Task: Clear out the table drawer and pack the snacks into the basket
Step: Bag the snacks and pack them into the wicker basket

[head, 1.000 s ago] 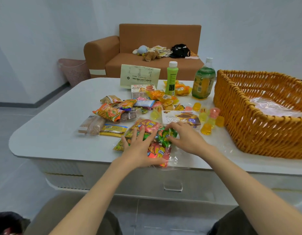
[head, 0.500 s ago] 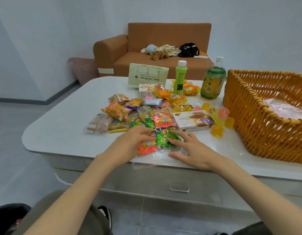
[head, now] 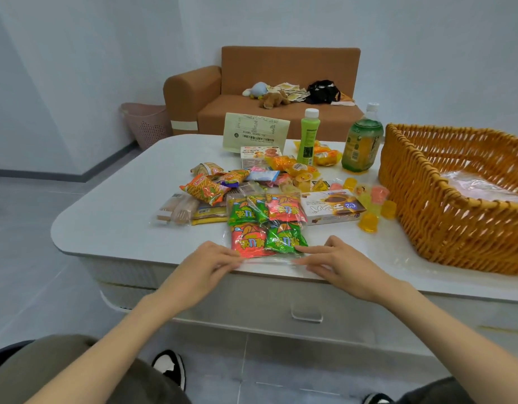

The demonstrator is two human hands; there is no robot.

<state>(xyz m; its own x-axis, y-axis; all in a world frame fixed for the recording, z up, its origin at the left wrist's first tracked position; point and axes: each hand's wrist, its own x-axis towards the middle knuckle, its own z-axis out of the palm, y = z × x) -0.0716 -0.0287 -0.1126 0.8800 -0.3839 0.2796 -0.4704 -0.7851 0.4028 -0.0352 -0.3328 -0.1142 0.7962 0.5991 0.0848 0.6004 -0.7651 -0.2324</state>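
A clear bag of red and green snack packets [head: 266,228] lies at the table's near edge. My left hand [head: 207,265] pinches the bag's near left corner with curled fingers. My right hand [head: 339,265] rests on the near right corner, its fingers nearly straight and the thumb raised. Behind the bag lies a spread of loose snack packets [head: 211,189], a chocolate biscuit box [head: 332,209] and several jelly cups [head: 368,221]. The wicker basket [head: 456,228] stands at the right with only clear plastic [head: 482,185] inside. The table drawer [head: 307,314] below my hands is closed.
Two green drink bottles [head: 308,137] [head: 361,144], a cookie box [head: 260,156] and a pale paper pouch [head: 255,132] stand at the table's far side. A brown sofa [head: 281,83] and a pink bin [head: 147,123] are behind. My knees and shoes are under the table edge.
The bag has been flattened and straightened. Both hands slid off the packets back to its near edge, left hand to the left corner, right hand to the right one. The camera pulled back.
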